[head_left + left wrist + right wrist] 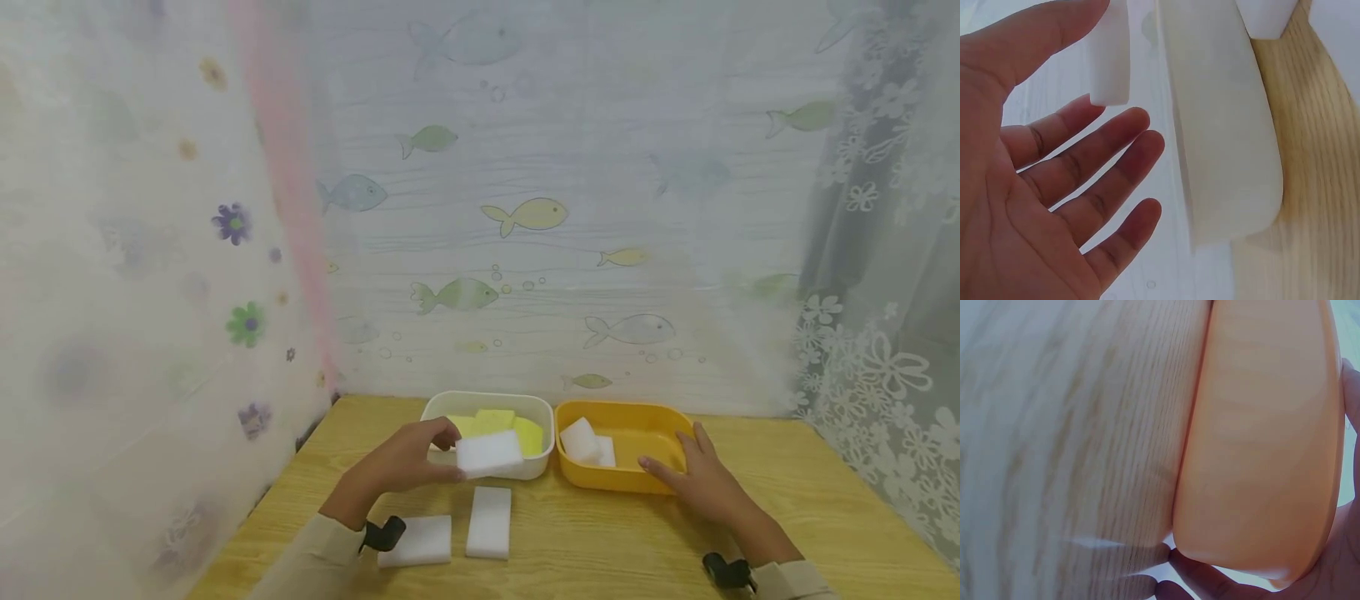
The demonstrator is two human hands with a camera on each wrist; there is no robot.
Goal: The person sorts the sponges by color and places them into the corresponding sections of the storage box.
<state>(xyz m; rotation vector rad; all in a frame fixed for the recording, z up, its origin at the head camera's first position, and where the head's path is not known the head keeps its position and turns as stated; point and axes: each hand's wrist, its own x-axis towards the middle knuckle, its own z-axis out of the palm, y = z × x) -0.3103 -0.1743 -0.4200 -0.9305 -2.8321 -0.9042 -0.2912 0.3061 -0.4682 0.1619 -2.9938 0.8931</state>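
Note:
My left hand [405,458] pinches a white sponge block [489,454] by its left end, between thumb and index finger. The block is raised in front of a white plastic container [538,467], and yellow sponges [495,420] lie inside that. In the left wrist view the other fingers are spread apart beneath the block [1110,69]. My right hand [708,483] holds the right end of an orange container [618,481], thumb over the front rim and fingers round the end. Two white sponge pieces [581,442] sit in its left part.
Two more white sponge blocks lie on the wooden table [600,550] in front of the containers: one upright in view [488,523], the other block [423,542] partly behind the left wrist camera [386,533]. A fish-patterned curtain [525,333] hangs behind the table.

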